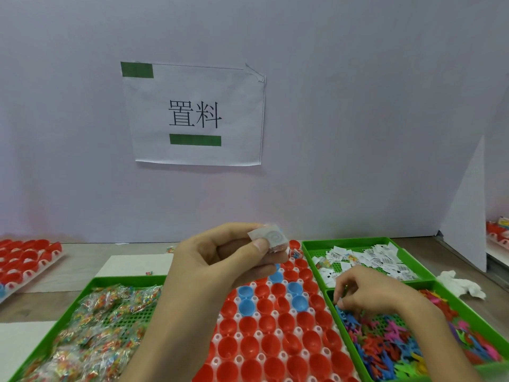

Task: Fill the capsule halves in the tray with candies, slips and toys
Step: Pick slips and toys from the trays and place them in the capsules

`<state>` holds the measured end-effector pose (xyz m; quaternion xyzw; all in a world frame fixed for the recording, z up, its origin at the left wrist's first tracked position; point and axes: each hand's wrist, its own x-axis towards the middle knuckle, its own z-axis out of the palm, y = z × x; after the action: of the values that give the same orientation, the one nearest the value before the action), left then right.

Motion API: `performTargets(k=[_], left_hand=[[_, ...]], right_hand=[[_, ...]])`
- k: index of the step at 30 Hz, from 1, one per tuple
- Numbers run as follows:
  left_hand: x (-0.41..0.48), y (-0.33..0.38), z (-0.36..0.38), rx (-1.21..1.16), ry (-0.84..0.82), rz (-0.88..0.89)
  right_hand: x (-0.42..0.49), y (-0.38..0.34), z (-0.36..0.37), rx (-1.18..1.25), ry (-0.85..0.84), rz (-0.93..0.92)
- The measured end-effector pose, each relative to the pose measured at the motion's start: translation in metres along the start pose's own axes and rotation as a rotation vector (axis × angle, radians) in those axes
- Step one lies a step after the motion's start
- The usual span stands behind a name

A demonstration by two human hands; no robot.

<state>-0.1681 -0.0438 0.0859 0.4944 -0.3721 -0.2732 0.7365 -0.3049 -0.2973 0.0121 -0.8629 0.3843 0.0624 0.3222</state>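
Head view: left hand (220, 260) is raised over the far rows of the capsule tray (239, 336). Its thumb and fingers pinch a small pale packet (271, 238); slip or candy, can't tell. Open capsule halves (264, 323) sit straight below it, so the drop is down. Right hand (366, 292) is off to the tray's right in the toy bin (468, 310). Its fingers are curled down among blue toys (348, 319); can't tell if it has one.

On the wooden worktop (82, 260), a white moulded tray (219, 336) holds red plastic capsule halves (264, 323) and a few blue ones (245, 292). The left hand (220, 260) pinches a small white printed slip (271, 239) above it. The right hand (369, 290) dips its curled fingers into a green plastic tray (473, 312) of coloured plastic toys (385, 340). Whether it grips one is unclear.
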Motion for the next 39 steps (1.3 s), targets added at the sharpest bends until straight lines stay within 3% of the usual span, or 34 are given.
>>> performTargets(k=[11,19,22,24,33,39], left_hand=[[0.001,0.001,-0.005,-0.011,0.018,0.011],[0.003,-0.002,-0.006,0.003,0.036,-0.004],[0.004,-0.002,-0.006,0.011,0.034,-0.007],[0.004,-0.003,-0.007,0.009,0.038,-0.010],[0.003,-0.007,-0.003,0.043,0.044,-0.025],[0.002,-0.010,0.001,0.134,0.083,-0.021]], right_hand=[[0.000,0.014,-0.008,0.035,0.110,-0.040],[-0.009,0.008,-0.018,0.168,0.486,-0.128],[-0.021,-0.004,-0.024,0.523,0.479,-0.266],[-0.030,-0.014,-0.027,0.613,0.473,-0.337],[-0.077,-0.071,-0.021,0.746,0.274,-0.659],[-0.093,-0.095,-0.012,0.755,0.297,-0.776]])
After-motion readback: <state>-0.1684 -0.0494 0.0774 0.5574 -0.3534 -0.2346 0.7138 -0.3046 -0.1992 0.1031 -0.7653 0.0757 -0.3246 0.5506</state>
